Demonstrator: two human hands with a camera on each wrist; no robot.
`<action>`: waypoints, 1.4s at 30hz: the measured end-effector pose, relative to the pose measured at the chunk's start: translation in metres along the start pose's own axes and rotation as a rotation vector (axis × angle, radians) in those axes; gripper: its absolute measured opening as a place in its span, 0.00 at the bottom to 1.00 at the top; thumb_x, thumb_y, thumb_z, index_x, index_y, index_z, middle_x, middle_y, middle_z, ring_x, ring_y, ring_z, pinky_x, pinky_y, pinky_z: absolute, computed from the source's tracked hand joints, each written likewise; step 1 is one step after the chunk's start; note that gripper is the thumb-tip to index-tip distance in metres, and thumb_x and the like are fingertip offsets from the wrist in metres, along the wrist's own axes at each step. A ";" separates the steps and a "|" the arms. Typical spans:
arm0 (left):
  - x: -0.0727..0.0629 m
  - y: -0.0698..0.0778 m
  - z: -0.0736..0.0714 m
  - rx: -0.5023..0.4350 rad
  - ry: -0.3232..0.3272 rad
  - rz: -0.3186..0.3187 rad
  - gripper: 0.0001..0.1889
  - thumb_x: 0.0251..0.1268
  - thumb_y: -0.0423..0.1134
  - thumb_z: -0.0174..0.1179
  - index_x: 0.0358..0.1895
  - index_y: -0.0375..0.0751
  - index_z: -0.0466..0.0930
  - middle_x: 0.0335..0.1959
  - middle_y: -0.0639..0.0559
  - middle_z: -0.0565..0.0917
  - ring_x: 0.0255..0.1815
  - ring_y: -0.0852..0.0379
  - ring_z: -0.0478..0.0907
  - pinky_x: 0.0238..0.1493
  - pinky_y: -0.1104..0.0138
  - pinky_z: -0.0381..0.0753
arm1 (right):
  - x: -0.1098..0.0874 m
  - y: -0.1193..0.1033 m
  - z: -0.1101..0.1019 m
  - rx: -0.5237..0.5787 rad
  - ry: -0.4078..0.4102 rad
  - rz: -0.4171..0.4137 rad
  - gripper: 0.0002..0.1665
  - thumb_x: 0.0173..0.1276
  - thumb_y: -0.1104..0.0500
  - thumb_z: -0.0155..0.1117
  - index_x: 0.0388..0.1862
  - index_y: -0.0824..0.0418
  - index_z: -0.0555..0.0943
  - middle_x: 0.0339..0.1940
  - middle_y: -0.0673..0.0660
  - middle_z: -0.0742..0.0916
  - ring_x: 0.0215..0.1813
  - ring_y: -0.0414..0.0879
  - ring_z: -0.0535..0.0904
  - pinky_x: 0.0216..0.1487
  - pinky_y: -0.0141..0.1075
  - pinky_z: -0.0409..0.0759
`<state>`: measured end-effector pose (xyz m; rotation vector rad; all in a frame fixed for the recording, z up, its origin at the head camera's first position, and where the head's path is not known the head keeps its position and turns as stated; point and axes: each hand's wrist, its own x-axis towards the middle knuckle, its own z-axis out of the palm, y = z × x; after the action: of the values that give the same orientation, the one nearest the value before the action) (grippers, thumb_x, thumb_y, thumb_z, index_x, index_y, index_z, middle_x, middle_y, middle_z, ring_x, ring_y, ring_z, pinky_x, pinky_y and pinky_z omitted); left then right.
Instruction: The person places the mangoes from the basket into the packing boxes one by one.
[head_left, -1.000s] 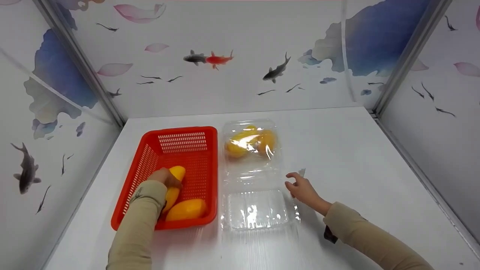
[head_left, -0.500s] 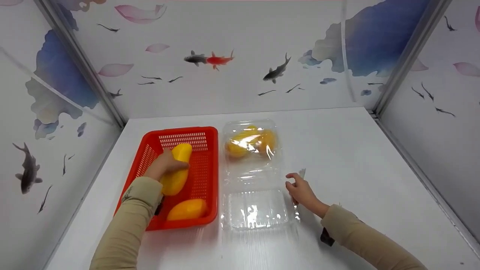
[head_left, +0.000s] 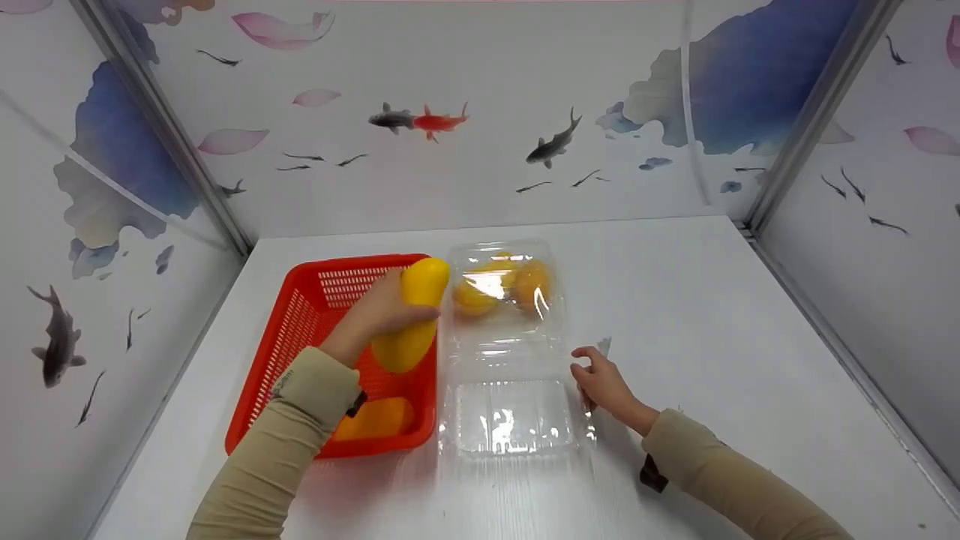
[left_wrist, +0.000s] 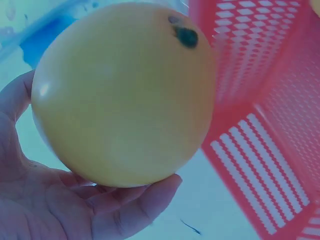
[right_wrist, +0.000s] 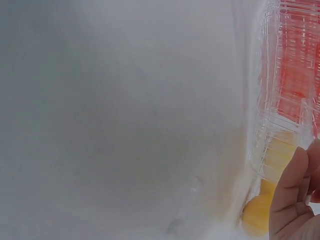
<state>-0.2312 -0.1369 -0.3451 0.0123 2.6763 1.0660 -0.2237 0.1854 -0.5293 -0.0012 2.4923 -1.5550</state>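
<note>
My left hand (head_left: 386, 304) grips a yellow mango (head_left: 424, 289) over the right rim of the red basket (head_left: 259, 375). In the left wrist view the mango's rounded end, with a dark green spot, faces the camera, and thumb and fingers curve round it. Another mango (head_left: 379, 416) lies in the basket's near right corner, partly behind the left sleeve. A clear plastic clamshell container (head_left: 514, 416) stands right of the basket; yellow-orange fruits (head_left: 532, 289) show through its far half. My right hand (head_left: 607, 386) is at the container's right edge, fingers loosely bent, thumb and forefinger apart; contact is unclear.
White table (head_left: 697, 322) extends right of the container and in front of it. White panels with painted fish (head_left: 551, 142) stand behind and on both sides. A small pale scrap (head_left: 604, 345) shows just behind the right hand.
My left hand has lifted the mango from inside the basket and carried it up and right to the basket's right rim. The right hand has hardly moved.
</note>
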 end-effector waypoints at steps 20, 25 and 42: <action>-0.021 0.048 0.120 0.107 -0.096 0.133 0.42 0.43 0.56 0.67 0.62 0.46 0.59 0.40 0.51 0.71 0.37 0.53 0.73 0.40 0.60 0.76 | 0.000 -0.001 -0.003 0.022 -0.013 0.033 0.21 0.69 0.59 0.50 0.58 0.66 0.65 0.13 0.52 0.74 0.12 0.42 0.67 0.18 0.31 0.74; -0.013 0.044 0.152 0.224 -0.044 0.089 0.45 0.45 0.56 0.67 0.65 0.42 0.55 0.44 0.46 0.70 0.40 0.49 0.71 0.45 0.57 0.74 | -0.001 0.000 -0.004 0.029 -0.017 0.045 0.21 0.69 0.58 0.50 0.58 0.65 0.65 0.13 0.53 0.74 0.12 0.43 0.67 0.19 0.31 0.75; 0.006 0.032 0.201 0.471 -0.068 0.034 0.40 0.50 0.54 0.63 0.63 0.36 0.61 0.42 0.41 0.72 0.40 0.44 0.71 0.44 0.54 0.68 | 0.001 0.000 -0.002 0.026 -0.016 0.030 0.21 0.69 0.59 0.50 0.58 0.67 0.65 0.12 0.52 0.73 0.12 0.41 0.67 0.17 0.30 0.74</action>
<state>-0.1908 0.0230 -0.4645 0.1787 2.8039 0.4132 -0.2249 0.1872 -0.5282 0.0273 2.4480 -1.5697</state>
